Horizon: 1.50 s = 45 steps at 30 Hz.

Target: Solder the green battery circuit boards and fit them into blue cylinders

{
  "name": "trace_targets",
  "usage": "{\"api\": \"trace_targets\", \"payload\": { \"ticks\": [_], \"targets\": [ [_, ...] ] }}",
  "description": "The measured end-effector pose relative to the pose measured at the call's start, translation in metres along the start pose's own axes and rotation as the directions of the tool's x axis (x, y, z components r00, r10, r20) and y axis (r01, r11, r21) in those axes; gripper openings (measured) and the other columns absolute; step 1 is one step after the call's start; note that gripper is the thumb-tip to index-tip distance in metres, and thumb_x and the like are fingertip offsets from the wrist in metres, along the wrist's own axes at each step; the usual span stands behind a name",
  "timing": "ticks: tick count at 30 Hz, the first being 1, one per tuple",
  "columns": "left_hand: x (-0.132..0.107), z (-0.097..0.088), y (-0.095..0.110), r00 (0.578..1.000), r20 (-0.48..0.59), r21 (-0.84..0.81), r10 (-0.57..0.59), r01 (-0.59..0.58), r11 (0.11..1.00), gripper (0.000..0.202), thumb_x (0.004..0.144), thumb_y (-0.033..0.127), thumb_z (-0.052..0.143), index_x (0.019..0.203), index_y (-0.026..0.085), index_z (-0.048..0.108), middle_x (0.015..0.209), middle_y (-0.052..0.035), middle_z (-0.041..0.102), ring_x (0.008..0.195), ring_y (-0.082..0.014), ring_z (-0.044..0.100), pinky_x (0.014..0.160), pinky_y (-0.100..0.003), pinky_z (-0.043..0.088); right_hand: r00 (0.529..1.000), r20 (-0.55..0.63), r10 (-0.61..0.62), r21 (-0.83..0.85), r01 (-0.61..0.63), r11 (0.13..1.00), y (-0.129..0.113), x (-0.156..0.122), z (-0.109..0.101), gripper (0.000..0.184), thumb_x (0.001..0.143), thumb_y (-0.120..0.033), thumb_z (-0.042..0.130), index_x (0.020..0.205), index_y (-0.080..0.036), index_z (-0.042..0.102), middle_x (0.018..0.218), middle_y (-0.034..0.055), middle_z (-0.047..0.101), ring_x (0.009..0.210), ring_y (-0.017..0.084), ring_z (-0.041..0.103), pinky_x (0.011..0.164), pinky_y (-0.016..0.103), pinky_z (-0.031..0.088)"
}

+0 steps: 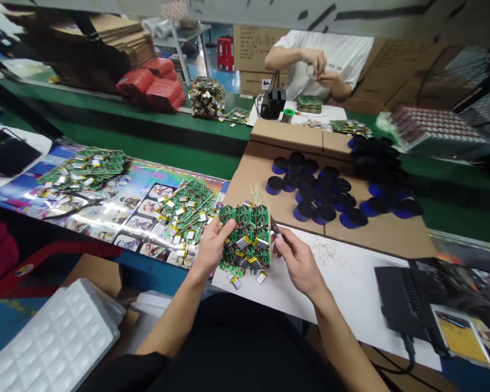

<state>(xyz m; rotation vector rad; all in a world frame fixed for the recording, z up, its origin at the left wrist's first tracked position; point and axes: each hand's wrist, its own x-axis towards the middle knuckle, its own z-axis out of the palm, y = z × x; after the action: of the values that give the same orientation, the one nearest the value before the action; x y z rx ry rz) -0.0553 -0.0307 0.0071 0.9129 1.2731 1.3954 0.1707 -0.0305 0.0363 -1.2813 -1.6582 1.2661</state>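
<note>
Your left hand point(212, 245) clenched a bundle of green circuit boards point(245, 237) fitted with small pouch batteries, while your right hand point(298, 267) pinched a slim dark tool point(275, 227) just beside it. You held the bundle above a white sheet point(351, 283), near more boards point(183, 212) heaped on a printed mat point(118, 228) and dark round discs point(314, 190) on cardboard point(384, 234).

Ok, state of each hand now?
Left hand: closed, holding a bunch of green circuit boards.
Right hand: closed, holding a slim dark tool.
</note>
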Motion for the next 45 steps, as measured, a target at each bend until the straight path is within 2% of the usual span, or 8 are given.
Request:
{"api": "trace_targets", "payload": {
  "ticks": [13, 19, 23, 28, 33, 38, 42, 45],
  "targets": [
    [-0.010, 0.001, -0.004, 0.998, -0.010, 0.015, -0.054, 0.054, 0.998, 0.039, 0.092, 0.053, 0.074, 0.114, 0.021, 0.068, 0.104, -0.0049, 0.076, 0.099, -0.0226, 0.071, 0.093, -0.033, 0.055, 0.998, -0.066, 0.012, -0.159, -0.022, 0.987, 0.011, -0.003, 0.001, 0.048, 0.106, -0.053, 0.051, 0.136, -0.020, 0.069, 0.114, 0.0104, 0.078, 0.103, 0.025, 0.072, 0.095, 0.036, 0.055],
    [-0.012, -0.001, -0.002, 0.998, 0.020, -0.026, -0.055, 0.055, 0.998, 0.039, 0.094, 0.050, 0.074, 0.120, 0.022, 0.068, 0.107, -0.0055, 0.076, 0.106, -0.0232, 0.071, 0.097, -0.034, 0.054, 0.999, -0.050, 0.010, -0.143, -0.018, 0.990, 0.008, -0.006, -0.001, 0.046, 0.105, -0.052, 0.052, 0.131, -0.019, 0.070, 0.103, 0.0094, 0.076, 0.091, 0.022, 0.069, 0.084, 0.032, 0.055],
    [-0.010, -0.001, -0.002, 0.996, 0.042, -0.089, -0.073, 0.077, 0.993, 0.036, 0.091, 0.050, 0.078, 0.108, 0.020, 0.069, 0.095, -0.0024, 0.073, 0.089, -0.0176, 0.068, 0.086, -0.028, 0.055, 0.995, 0.075, 0.059, 0.185, -0.072, 0.980, 0.010, -0.008, 0.001, 0.040, 0.103, -0.054, 0.056, 0.103, -0.018, 0.071, 0.076, 0.0029, 0.063, 0.066, 0.016, 0.057, 0.061, 0.027, 0.048],
    [-0.007, 0.005, -0.002, 0.985, 0.125, -0.195, -0.119, 0.142, 0.971, 0.037, 0.089, 0.051, 0.080, 0.103, 0.019, 0.068, 0.091, -0.0027, 0.072, 0.081, -0.0177, 0.068, 0.078, -0.029, 0.056, 0.961, 0.272, 0.048, 0.561, -0.200, 0.803, 0.017, -0.008, 0.006, 0.040, 0.104, -0.056, 0.053, 0.098, -0.019, 0.067, 0.072, 0.0010, 0.059, 0.059, 0.015, 0.054, 0.051, 0.027, 0.044],
    [-0.005, 0.006, -0.001, 0.997, 0.050, -0.141, -0.058, 0.065, 0.988, 0.035, 0.092, 0.047, 0.078, 0.113, 0.020, 0.070, 0.103, -0.0042, 0.075, 0.093, -0.0190, 0.071, 0.089, -0.031, 0.056, 0.992, 0.112, 0.065, 0.119, -0.079, 0.990, 0.020, -0.018, -0.006, 0.044, 0.103, -0.056, 0.057, 0.124, -0.020, 0.072, 0.100, 0.0081, 0.074, 0.086, 0.021, 0.067, 0.078, 0.032, 0.055],
    [-0.004, 0.006, 0.001, 1.000, 0.005, -0.123, -0.031, 0.031, 0.992, 0.033, 0.093, 0.044, 0.077, 0.115, 0.020, 0.069, 0.110, -0.0050, 0.076, 0.103, -0.0200, 0.071, 0.098, -0.032, 0.054, 0.992, 0.080, 0.093, -0.083, -0.086, 0.993, 0.023, -0.035, -0.011, 0.051, 0.105, -0.057, 0.053, 0.135, -0.020, 0.071, 0.116, 0.0117, 0.076, 0.101, 0.026, 0.070, 0.085, 0.036, 0.056],
    [-0.003, 0.009, 0.003, 0.997, 0.028, -0.150, -0.072, 0.075, 0.986, 0.034, 0.092, 0.044, 0.078, 0.114, 0.020, 0.069, 0.105, -0.0043, 0.076, 0.099, -0.0200, 0.073, 0.094, -0.031, 0.056, 0.978, 0.163, 0.127, 0.137, -0.150, 0.979, 0.029, -0.040, -0.004, 0.042, 0.105, -0.054, 0.055, 0.110, -0.018, 0.075, 0.087, 0.0058, 0.069, 0.074, 0.017, 0.061, 0.068, 0.029, 0.050],
    [-0.003, 0.012, 0.006, 0.987, 0.066, -0.203, -0.145, 0.156, 0.967, 0.037, 0.088, 0.047, 0.081, 0.110, 0.020, 0.070, 0.102, -0.0049, 0.077, 0.096, -0.0222, 0.075, 0.087, -0.032, 0.059, 0.937, 0.327, 0.127, 0.473, -0.278, 0.836, 0.036, -0.040, 0.006, 0.043, 0.103, -0.056, 0.056, 0.090, -0.017, 0.070, 0.081, 0.0050, 0.066, 0.062, 0.013, 0.054, 0.056, 0.027, 0.044]
  ]
}}
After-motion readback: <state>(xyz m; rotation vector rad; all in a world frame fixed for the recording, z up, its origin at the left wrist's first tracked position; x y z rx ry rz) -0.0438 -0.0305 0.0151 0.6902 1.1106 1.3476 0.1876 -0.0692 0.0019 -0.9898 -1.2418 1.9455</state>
